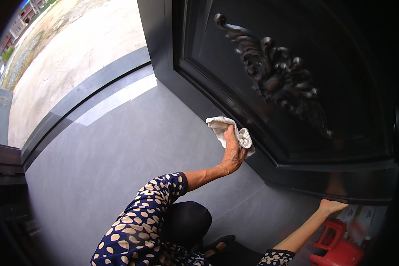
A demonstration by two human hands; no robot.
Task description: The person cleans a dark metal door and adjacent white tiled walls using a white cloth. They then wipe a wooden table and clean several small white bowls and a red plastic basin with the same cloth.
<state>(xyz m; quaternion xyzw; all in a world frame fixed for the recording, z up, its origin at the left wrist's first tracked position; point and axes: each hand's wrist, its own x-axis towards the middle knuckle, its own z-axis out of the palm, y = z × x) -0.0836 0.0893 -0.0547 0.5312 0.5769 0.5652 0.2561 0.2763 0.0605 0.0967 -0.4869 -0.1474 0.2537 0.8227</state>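
The left hand [235, 153] grasps a crumpled white cloth [218, 126] near the centre of the frame, thumb laid along it and the wrist bent upward, with the cloth at the lower-left border of a dark panelled door [199, 86]. Its forearm slants up rightward from a navy sleeve with cream spots [135, 217]. The right arm reaches out nearly straight from the bottom edge, its hand [334, 206] low at the door's bottom edge at lower right; whether those fingers grip anything I cannot tell. Just below that hand is a red plastic object [339, 248]. A carved scroll ornament [275, 73] decorates the door at upper right. Grey flooring [119, 146] spreads leftward toward a doorway threshold [88, 91].
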